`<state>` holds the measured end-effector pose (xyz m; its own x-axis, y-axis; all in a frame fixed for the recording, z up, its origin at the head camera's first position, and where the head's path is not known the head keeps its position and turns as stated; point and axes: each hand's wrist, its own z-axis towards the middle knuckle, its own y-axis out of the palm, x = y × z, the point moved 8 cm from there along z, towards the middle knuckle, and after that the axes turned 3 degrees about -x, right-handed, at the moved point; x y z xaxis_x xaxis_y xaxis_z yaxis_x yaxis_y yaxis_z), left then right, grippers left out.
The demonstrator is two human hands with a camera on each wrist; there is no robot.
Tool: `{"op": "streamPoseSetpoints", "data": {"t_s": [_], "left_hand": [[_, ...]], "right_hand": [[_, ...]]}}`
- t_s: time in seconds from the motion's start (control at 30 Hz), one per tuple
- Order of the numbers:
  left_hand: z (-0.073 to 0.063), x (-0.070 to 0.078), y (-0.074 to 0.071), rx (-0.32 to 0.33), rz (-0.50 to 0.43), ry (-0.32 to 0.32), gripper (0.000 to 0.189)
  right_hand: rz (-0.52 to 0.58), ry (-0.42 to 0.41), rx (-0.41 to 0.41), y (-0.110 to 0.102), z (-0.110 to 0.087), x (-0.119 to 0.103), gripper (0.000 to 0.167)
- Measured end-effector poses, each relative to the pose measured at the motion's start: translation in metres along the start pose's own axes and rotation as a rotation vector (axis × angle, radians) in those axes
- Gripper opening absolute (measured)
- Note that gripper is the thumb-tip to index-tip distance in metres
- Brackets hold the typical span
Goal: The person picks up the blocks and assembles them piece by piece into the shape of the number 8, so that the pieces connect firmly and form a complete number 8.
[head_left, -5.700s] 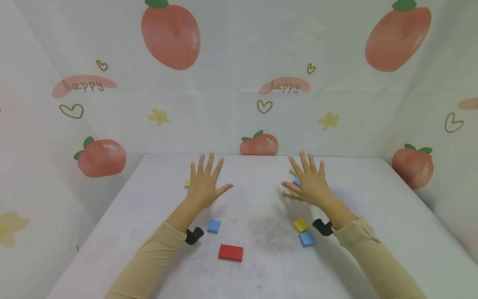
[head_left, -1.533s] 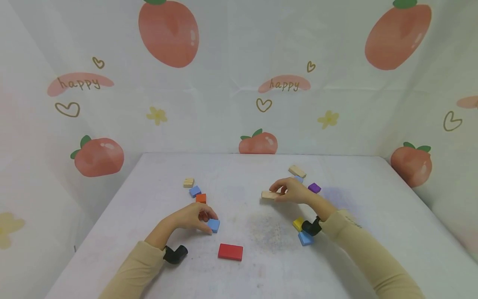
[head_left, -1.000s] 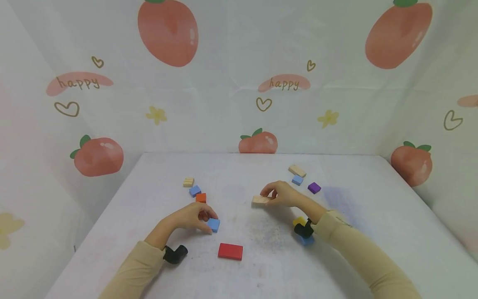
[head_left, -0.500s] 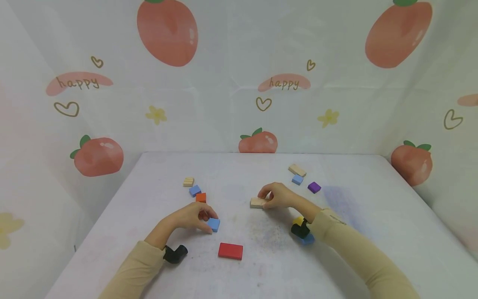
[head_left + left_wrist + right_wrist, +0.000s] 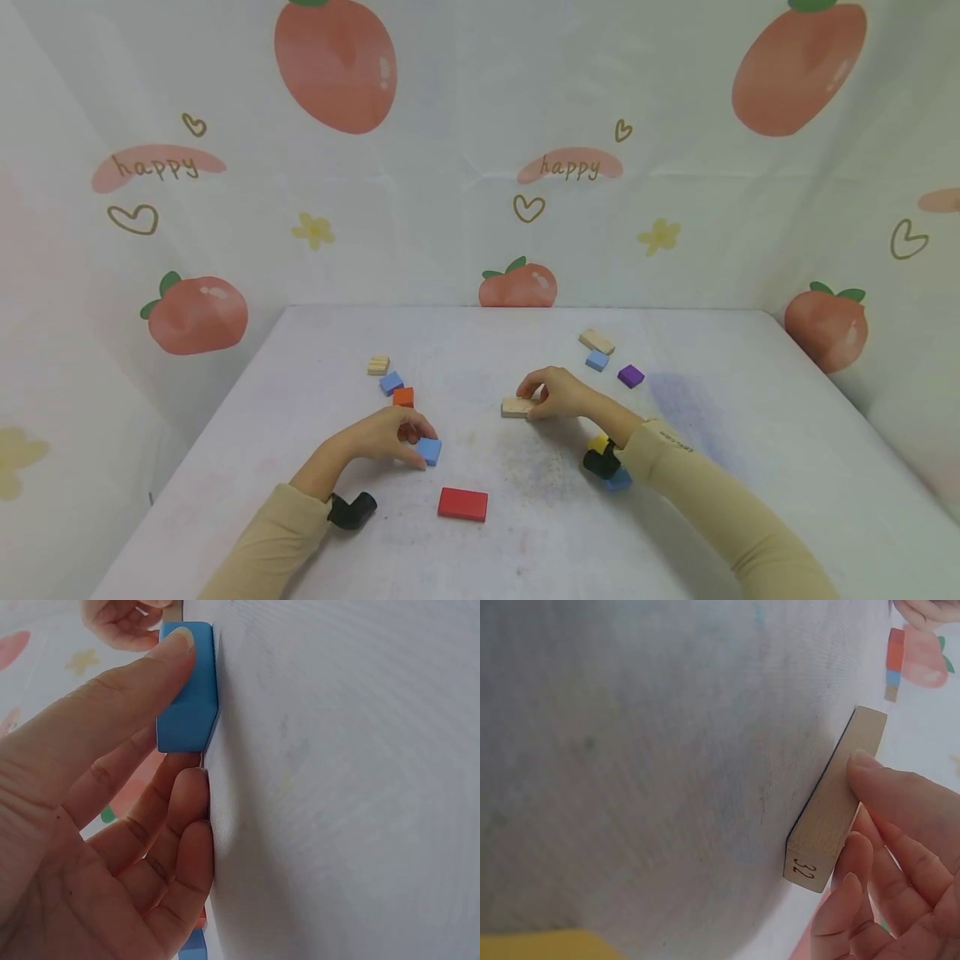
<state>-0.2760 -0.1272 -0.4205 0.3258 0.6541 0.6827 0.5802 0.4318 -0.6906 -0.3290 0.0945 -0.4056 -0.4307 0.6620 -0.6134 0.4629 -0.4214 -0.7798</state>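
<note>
In the head view, my left hand [image 5: 375, 437] pinches a small blue block [image 5: 428, 451] left of the table's middle. The left wrist view shows my thumb on the face of this blue block [image 5: 187, 690], which sits at the tabletop, fingers behind it. Farther right, my right hand [image 5: 564, 393] grips one end of a pale wooden block [image 5: 515, 407] lying low at the table. From the right wrist, the wooden block [image 5: 834, 787] has "32" on its end, with my thumb on its broad side. Its far side is hidden by my hand.
A red block [image 5: 462, 504] lies nearest me. Behind my left hand are an orange block [image 5: 403, 397], a blue one and a ridged wooden one [image 5: 378, 365]. Another wooden block [image 5: 597, 341], a blue one and a purple block [image 5: 631, 376] lie back right. My right wrist partly covers a yellow block [image 5: 597, 442].
Both hands were spread over the table; the left then came to the blue block. The right took the wooden block leftward and nearer me. Over the last half second both stay nearly still.
</note>
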Motion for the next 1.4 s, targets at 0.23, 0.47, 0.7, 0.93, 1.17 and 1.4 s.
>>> {"op": "streamPoseSetpoints", "data": {"t_s": [0.23,0.47,0.7,0.93,1.17,1.4], "left_hand": [[0.000,0.001,0.000,-0.004,-0.005,0.000,0.034],[0.000,0.001,0.000,-0.010,-0.008,0.007,0.033],[0.000,0.003,-0.001,-0.009,0.004,0.028,0.034],[0.002,0.002,-0.001,0.009,0.031,0.055,0.034],[0.009,0.003,-0.004,0.046,0.021,0.049,0.036],[0.017,0.010,-0.011,0.119,0.053,0.039,0.036]], "right_hand": [[0.012,0.038,0.001,0.001,0.000,0.002,0.027],[0.018,0.050,0.008,0.000,0.000,0.003,0.028],[0.022,0.074,0.006,0.001,0.000,0.005,0.026],[0.022,0.081,0.001,0.000,-0.001,0.005,0.025],[0.026,0.081,0.001,0.001,0.000,0.004,0.024],[0.026,0.072,0.003,0.001,0.001,0.005,0.024]]}}
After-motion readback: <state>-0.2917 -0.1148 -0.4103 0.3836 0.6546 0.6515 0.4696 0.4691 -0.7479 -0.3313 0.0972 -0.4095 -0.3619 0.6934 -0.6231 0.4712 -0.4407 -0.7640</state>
